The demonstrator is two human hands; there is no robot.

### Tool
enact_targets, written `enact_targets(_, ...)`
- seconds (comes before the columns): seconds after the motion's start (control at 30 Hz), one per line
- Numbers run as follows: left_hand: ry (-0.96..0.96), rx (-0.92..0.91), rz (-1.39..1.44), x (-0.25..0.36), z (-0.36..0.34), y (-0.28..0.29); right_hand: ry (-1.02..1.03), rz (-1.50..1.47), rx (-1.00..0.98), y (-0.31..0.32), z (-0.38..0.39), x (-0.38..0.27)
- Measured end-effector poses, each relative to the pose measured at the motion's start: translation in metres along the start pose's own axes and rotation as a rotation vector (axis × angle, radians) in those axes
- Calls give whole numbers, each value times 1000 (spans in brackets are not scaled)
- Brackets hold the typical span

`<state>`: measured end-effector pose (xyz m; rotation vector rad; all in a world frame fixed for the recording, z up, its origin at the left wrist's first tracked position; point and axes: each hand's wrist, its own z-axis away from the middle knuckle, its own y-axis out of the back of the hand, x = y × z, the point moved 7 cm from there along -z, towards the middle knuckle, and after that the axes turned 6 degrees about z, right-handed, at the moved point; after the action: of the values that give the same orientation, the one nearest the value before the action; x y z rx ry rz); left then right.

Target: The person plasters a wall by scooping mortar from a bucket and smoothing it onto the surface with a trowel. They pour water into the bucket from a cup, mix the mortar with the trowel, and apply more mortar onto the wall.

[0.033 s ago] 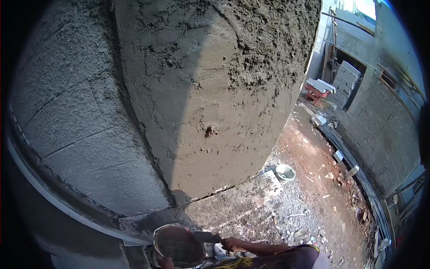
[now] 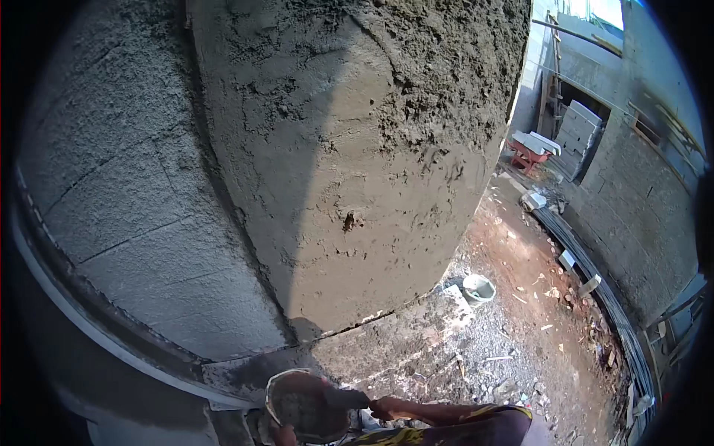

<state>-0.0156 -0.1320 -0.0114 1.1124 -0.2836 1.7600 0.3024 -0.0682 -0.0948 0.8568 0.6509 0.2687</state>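
Observation:
At the lower edge, my left hand (image 2: 284, 435) is closed on the near rim of a round basin (image 2: 271, 394) with grey mortar (image 2: 299, 410) in it. My right hand (image 2: 383, 407) grips the handle of a trowel, and the trowel's blade (image 2: 345, 398) reaches left over the basin's right rim. Whether the blade touches the mortar I cannot tell. Before me rises a wall with wet brown plaster (image 2: 372, 264), smooth low down and rough at the upper right. A small dark hole (image 2: 349, 221) shows in the plaster.
A rough grey wall (image 2: 126, 186) adjoins at the left. On the gravelly ground stands a white bucket (image 2: 477, 296). Long metal bars (image 2: 595, 271) lie along the right-hand wall (image 2: 621, 212). Farther off are a red wheelbarrow (image 2: 526, 157) and stacked pale blocks (image 2: 577, 135).
The basin, the trowel and both hands sit slightly farther right. The blade overlaps the basin's rim a little more. The whole view has shifted slightly.

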Motion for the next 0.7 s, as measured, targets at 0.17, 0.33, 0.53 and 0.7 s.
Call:
enact_targets(0.17,-598,-306,-63,89,65,-83,-193,-245,32,85,1,-27)
enact_targets(0.33,-714,-445,-258,138,98,-121,-83,-517,142,98,13,-53)
enact_targets(0.53,-973,-461,-273,175,115,-99,-30,-716,58,58,21,-63)
enact_targets(0.7,-467,-584,163,154,74,-85,-50,-1021,93,91,91,-81)
